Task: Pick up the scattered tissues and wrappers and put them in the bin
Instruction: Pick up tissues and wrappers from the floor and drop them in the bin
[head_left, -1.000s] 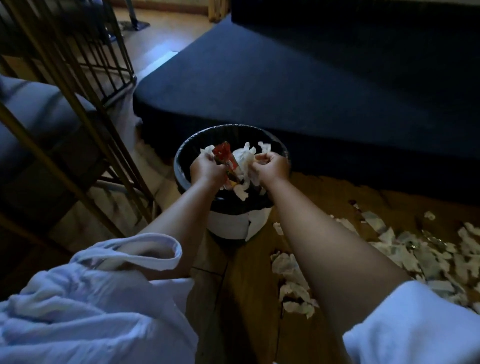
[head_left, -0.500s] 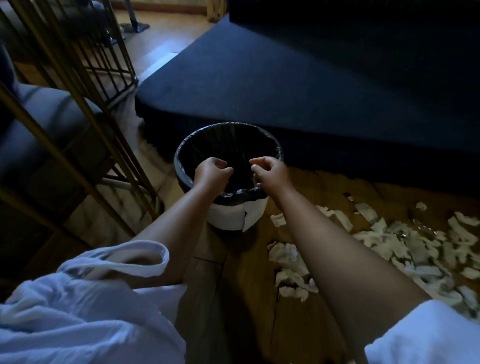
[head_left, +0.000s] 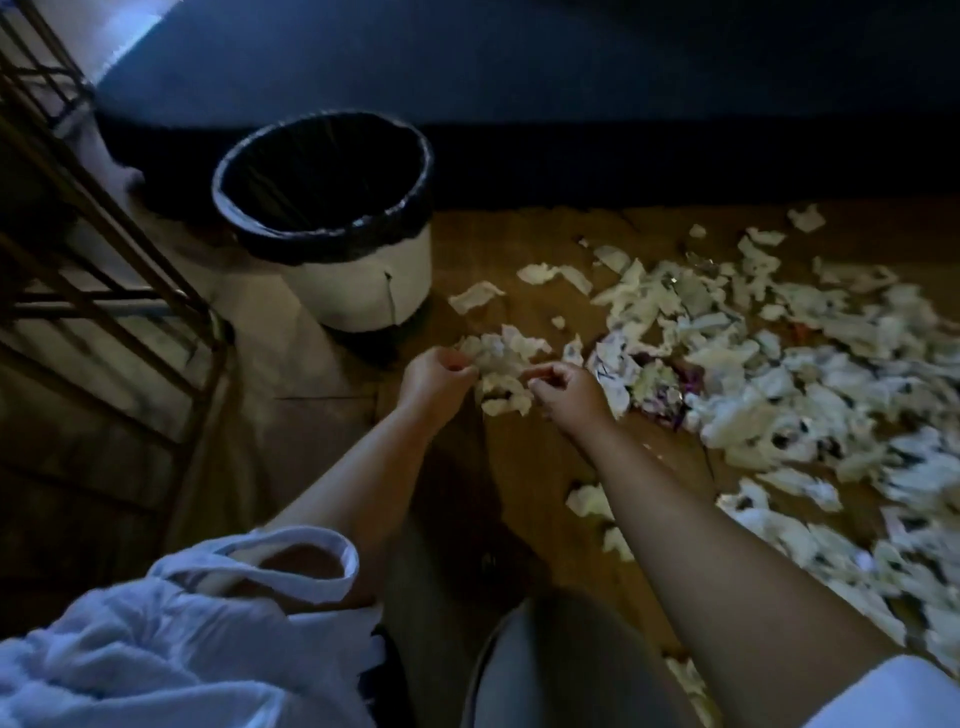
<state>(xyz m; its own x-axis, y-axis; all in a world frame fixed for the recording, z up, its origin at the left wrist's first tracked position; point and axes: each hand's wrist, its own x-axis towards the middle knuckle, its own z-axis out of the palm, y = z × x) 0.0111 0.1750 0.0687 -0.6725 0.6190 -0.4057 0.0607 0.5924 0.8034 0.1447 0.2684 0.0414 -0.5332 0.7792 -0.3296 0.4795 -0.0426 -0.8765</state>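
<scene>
A white bin (head_left: 363, 291) with a black liner stands on the wooden floor at upper left. A small clump of white tissues (head_left: 501, 364) lies on the floor in front of it. My left hand (head_left: 434, 376) touches the clump's left edge with fingers curled. My right hand (head_left: 569, 392) touches its right side, fingers pinched. Whether either hand has hold of a tissue is unclear. A wide spread of white tissues and wrappers (head_left: 769, 374) covers the floor to the right, with a purple wrapper (head_left: 675, 395) among them.
A dark blue mattress or sofa (head_left: 571, 93) runs along the back, right behind the bin. A metal rack (head_left: 104, 249) stands at left. Bare wooden floor (head_left: 519, 467) lies between my arms. My knee (head_left: 561, 670) is at the bottom.
The handful of tissues and a red wrapper went from my hands into the bin. Both hands then moved back and down to the tissue clump on the floor. The camera tilted down.
</scene>
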